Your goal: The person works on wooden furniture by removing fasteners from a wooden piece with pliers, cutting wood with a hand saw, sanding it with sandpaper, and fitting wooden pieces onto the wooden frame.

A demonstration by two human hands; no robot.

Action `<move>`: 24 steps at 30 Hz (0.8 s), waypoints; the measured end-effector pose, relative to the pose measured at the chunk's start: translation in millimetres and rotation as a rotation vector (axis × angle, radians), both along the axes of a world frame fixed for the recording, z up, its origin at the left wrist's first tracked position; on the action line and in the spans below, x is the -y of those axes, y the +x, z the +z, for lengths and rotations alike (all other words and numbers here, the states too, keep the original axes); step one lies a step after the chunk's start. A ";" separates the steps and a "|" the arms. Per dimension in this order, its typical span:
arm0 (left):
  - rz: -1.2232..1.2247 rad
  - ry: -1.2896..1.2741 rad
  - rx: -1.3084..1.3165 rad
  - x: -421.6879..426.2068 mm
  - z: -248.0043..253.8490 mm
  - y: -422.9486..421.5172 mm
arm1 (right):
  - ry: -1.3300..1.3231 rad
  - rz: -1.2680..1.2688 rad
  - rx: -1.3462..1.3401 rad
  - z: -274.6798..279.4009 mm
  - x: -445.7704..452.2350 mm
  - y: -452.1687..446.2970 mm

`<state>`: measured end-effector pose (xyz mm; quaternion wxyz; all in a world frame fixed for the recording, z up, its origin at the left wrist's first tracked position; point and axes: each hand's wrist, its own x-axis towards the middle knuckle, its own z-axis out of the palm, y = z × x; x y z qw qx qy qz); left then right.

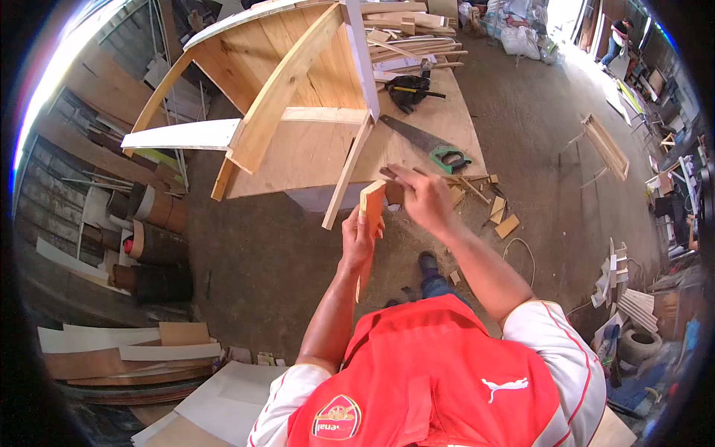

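In my left hand (360, 237) is a short wooden board (375, 203), held on edge with its pale cut end facing up. My right hand (426, 197) is raised beside the top of that board, its fingers curled. A small dark item seems to be between those fingers, too hidden to name. Just beyond my hands a handsaw (424, 141) with a green handle lies on a plywood-topped table (298, 167). A curved wooden frame (275, 93) with white-faced parts stands on the table, one thin leg reaching toward me.
A black bag (406, 93) and stacked timber strips (410, 41) lie on the table. Wood offcuts (506, 225) are scattered at its near right corner. Sheets and boards (134, 350) are piled at lower left. A person (617, 41) stands far off at upper right.
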<state>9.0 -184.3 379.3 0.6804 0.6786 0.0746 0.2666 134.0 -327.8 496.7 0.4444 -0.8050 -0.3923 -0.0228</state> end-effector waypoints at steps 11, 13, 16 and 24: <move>0.016 0.243 -0.090 -6.8 -31.9 -31.4 | 0.142 0.208 -0.022 -21.5 4.4 -1.4; 0.047 0.312 -0.190 -3.1 -19.7 -34.9 | 0.070 0.303 0.015 -14.9 9.5 -8.9; 0.078 0.483 -0.193 -3.6 -10.8 -35.6 | -0.040 0.323 0.064 -23.4 14.1 -2.0; 0.091 0.778 -0.278 -14.3 2.7 -41.2 | -0.224 0.322 0.161 -22.3 17.2 11.3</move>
